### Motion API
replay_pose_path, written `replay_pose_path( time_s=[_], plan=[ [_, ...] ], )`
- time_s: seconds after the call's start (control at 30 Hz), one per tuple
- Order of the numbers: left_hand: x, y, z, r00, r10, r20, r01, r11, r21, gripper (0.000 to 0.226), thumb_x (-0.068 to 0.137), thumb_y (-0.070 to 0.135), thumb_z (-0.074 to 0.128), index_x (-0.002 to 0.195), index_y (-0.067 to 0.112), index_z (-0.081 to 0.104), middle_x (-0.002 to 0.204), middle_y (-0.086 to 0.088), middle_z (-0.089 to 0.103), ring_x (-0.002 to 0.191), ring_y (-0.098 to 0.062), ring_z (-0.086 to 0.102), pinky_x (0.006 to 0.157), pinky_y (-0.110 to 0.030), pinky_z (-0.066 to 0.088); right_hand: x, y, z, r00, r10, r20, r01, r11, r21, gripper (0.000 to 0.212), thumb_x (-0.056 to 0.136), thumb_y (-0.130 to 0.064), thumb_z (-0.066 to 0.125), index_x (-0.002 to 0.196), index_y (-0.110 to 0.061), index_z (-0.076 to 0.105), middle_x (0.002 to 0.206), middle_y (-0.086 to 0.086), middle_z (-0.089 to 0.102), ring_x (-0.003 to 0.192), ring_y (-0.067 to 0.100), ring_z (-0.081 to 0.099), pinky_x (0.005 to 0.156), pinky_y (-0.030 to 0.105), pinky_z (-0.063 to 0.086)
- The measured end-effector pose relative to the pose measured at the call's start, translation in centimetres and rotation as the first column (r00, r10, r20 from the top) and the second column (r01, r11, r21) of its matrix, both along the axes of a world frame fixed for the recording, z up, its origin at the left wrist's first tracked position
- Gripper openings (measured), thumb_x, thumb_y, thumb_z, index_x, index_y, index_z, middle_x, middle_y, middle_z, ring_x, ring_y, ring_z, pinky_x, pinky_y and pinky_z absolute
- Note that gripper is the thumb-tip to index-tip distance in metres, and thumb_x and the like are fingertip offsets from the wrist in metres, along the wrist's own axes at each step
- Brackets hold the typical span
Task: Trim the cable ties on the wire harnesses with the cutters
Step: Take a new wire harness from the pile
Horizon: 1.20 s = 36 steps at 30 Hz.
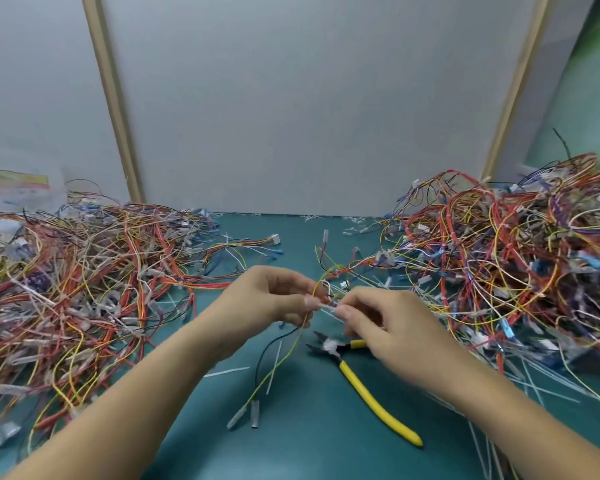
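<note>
A single wire harness (290, 348) was held above the green mat (309, 445), between the two large heaps of harnesses: the left pile (84, 289) and the right pile (516, 265). The left hand (274, 299) was closed in a pinch on the harness at its looped upper part, thumb against fingertips. The right hand (388, 323) was pinched on a thin white strip, judged to be the cable tie (328, 306), just beside the left fingertips; blur prevented the exact grip from being confirmed. The wire ends of the harness hung down towards the mat. The cutters (369, 396) lay on the mat, jaws apart, with one yellow handle partly hidden under the right hand; neither hand was on them. Cut tie tails (226, 371) were scattered over the mat. The trim was judged not yet begun. Several faults were considered possible: the harness could sag or twist once the right hand was released to take up the cutters, so that the tie was lost among the wires; thin insulation lying against the tie could be nicked if the blades were set too close; and the hanging ends could be snagged in either pile.
</note>
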<state>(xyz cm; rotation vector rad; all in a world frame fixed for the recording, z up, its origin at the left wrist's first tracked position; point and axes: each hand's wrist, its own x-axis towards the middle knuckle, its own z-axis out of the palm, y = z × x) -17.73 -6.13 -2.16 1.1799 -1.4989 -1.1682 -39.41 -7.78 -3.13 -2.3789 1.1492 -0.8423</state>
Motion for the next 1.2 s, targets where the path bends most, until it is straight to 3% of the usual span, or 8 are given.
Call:
replay_pose_path(
  time_s=[0.13,0.23,0.4,0.5,0.67,0.87,1.07,1.2],
  plan=[
    [0.1,-0.4,-1.1,0.974,0.070,-0.213,-0.074,0.997,-0.008,0.013,0.079,0.006,0.073,0.092,0.007,0.077,0.088,-0.016,0.073,0.073,-0.021,0.067,0.077,-0.027,0.059,-1.3,-0.6,0.9,0.955,-0.136,-0.264,0.104,0.986,-0.132,0.034,0.099,-0.053,0.037,0.102,-0.034,0.064,0.096,-0.012,0.070,0.102,0.012,0.062,0.091,0.040,0.049],
    [0.0,-0.4,-1.9,0.947,0.087,-0.310,-0.090,0.996,0.003,0.013,0.082,-0.002,0.070,0.090,0.006,0.077,0.081,-0.013,0.071,0.070,-0.019,0.067,0.071,-0.024,0.058,-1.5,-0.8,0.8,0.871,-0.165,-0.463,0.105,0.983,-0.153,0.046,0.097,-0.061,0.033,0.117,-0.033,0.063,0.132,-0.016,0.060,0.137,0.010,0.041,0.115,0.036,0.028],
    [0.2,-0.1,-2.4,0.944,0.093,-0.317,-0.104,0.994,-0.016,0.014,0.084,-0.005,0.068,0.090,0.005,0.076,0.079,-0.014,0.068,0.070,-0.018,0.066,0.068,-0.022,0.056,-1.9,1.9,-0.3,0.776,-0.148,-0.612,0.107,0.989,-0.104,0.111,0.061,-0.103,0.013,0.146,-0.037,0.040,0.144,-0.024,0.041,0.133,0.005,0.033,0.112,0.032,0.020],
    [0.1,-0.1,-2.4,0.940,0.097,-0.327,-0.110,0.994,-0.020,0.015,0.084,-0.004,0.068,0.089,0.007,0.077,0.079,-0.014,0.068,0.070,-0.018,0.066,0.068,-0.023,0.056,-2.2,2.8,-0.4,0.747,-0.177,-0.641,0.144,0.984,-0.104,0.126,0.049,-0.107,0.021,0.155,-0.039,0.020,0.149,-0.020,0.030,0.138,0.008,0.023,0.115,0.032,0.014],
    [-0.1,-0.4,-1.7,0.935,0.116,-0.335,-0.137,0.990,-0.038,0.014,0.083,-0.001,0.070,0.086,0.009,0.078,0.081,-0.016,0.070,0.072,-0.019,0.066,0.069,-0.023,0.057,-1.7,3.9,-0.1,0.800,-0.225,-0.557,0.112,0.967,-0.229,0.098,0.057,-0.099,0.035,0.139,-0.044,0.041,0.130,-0.019,0.037,0.124,0.012,0.036,0.104,0.033,0.028],
    [-1.3,-1.1,-0.2,0.950,0.121,-0.288,-0.147,0.987,-0.070,0.011,0.084,-0.001,0.071,0.087,0.009,0.077,0.077,-0.008,0.073,0.071,-0.015,0.069,0.067,-0.022,0.057,-1.5,3.1,0.0,0.691,-0.189,-0.698,0.143,0.982,-0.124,0.095,0.066,-0.095,0.023,0.135,-0.033,0.048,0.126,-0.010,0.042,0.118,0.018,0.034,0.104,0.040,0.027],
    [-1.0,-2.3,0.4,0.946,0.142,-0.290,-0.175,0.980,-0.092,0.012,0.085,-0.002,0.070,0.089,0.008,0.077,0.076,-0.008,0.072,0.071,-0.015,0.069,0.066,-0.021,0.056,-1.2,3.4,0.2,0.645,-0.173,-0.744,0.034,0.979,-0.199,0.066,0.090,-0.074,0.026,0.124,-0.025,0.053,0.123,-0.004,0.049,0.115,0.021,0.036,0.104,0.040,0.027],
    [-0.2,-2.8,-0.3,0.914,0.182,-0.363,-0.222,0.972,-0.072,0.013,0.086,-0.001,0.069,0.089,0.007,0.078,0.083,-0.010,0.072,0.074,-0.018,0.070,0.068,-0.022,0.056,-2.4,3.9,1.3,0.825,-0.058,-0.562,0.089,0.996,0.028,0.051,0.087,-0.076,0.031,0.115,-0.038,0.052,0.108,-0.019,0.055,0.106,0.008,0.043,0.099,0.031,0.033]
  ],
)
